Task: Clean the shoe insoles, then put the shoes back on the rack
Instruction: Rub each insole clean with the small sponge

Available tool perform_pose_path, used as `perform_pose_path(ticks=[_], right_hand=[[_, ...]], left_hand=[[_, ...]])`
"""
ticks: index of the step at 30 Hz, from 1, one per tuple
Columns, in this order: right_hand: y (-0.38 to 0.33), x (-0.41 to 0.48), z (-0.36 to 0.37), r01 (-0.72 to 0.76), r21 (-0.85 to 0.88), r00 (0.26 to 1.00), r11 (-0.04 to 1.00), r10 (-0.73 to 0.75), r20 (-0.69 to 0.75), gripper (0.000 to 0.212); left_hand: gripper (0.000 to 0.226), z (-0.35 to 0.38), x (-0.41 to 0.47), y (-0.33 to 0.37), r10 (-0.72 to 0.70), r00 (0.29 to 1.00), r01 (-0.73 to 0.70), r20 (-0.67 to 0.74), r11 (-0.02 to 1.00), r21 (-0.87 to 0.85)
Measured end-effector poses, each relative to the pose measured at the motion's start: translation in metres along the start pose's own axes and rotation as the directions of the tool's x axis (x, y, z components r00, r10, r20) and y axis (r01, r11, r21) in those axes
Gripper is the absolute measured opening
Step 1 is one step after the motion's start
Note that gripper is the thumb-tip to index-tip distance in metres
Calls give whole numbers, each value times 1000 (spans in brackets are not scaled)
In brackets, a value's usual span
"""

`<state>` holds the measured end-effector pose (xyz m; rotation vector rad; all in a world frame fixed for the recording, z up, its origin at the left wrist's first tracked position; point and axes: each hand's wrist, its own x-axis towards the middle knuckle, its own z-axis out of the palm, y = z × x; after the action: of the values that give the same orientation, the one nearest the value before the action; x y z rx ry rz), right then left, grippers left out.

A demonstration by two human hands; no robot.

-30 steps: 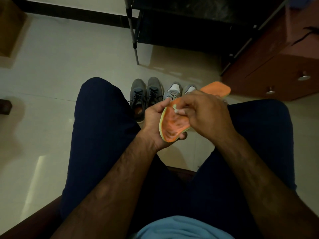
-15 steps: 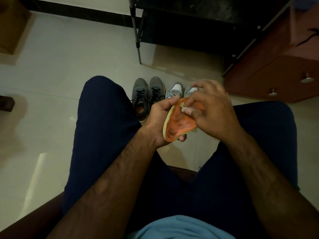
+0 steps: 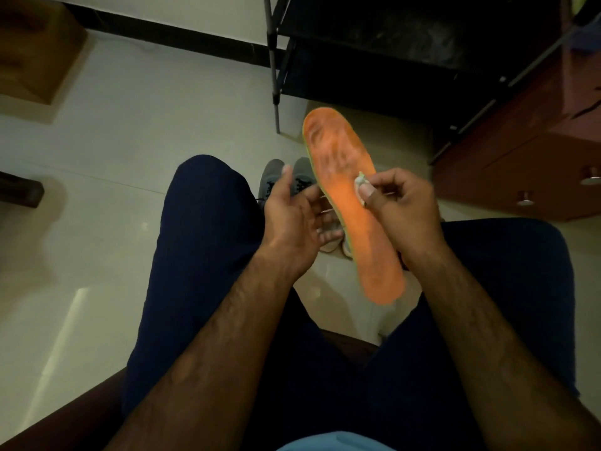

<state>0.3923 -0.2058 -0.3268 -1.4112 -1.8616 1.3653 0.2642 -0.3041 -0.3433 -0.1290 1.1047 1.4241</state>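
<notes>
Insole [image 3: 356, 229] unfolded straight; right hand [image 3: 406, 213] pinches its middle, left hand [image 3: 289, 219] beside.

The left grip [image 3: 292, 216] and the orange insole [image 3: 354, 206] cover most of the grey shoes [image 3: 272, 176] and nearly all of a paler pair [image 3: 330, 247] on the floor, so only slivers show. The right grip [image 3: 400, 206] pinches a white wad [image 3: 361, 181] too small to tell cloth from tissue; what supports the insole from behind is hidden, and its near end is blurred. The black rack [image 3: 390, 43] is cut off by the top edge, the brown cabinet [image 3: 536, 164] by the right edge, and a cardboard box [image 3: 35, 50] and a dark object [image 3: 19, 190] by the left.
</notes>
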Motion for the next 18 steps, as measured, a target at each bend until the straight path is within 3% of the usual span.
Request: perform_pose_path(ticks=[3, 7, 11, 14, 18], right_hand=[[-7, 0, 0, -79, 129, 997, 988, 75, 36, 6], [-15, -3, -1, -115, 175, 985, 978, 89, 146, 6], [-27, -3, -7, 0, 82, 1000, 997, 1, -12, 9], [-38, -3, -11, 11, 233, 997, 972, -28, 70, 15], [-29, -3, -1, 115, -65, 991, 991, -110, 75, 18]], left_hand=[[61, 6, 1, -3, 103, 995, -103, 0, 990, 92], [53, 11, 3, -9, 127, 991, -131, 46, 985, 114], [50, 11, 4, -8, 121, 993, -120, -2, 986, 116], [46, 13, 3, -9, 144, 989, -145, 19, 975, 166], [43, 15, 0, -11, 142, 987, -154, 70, 963, 219]])
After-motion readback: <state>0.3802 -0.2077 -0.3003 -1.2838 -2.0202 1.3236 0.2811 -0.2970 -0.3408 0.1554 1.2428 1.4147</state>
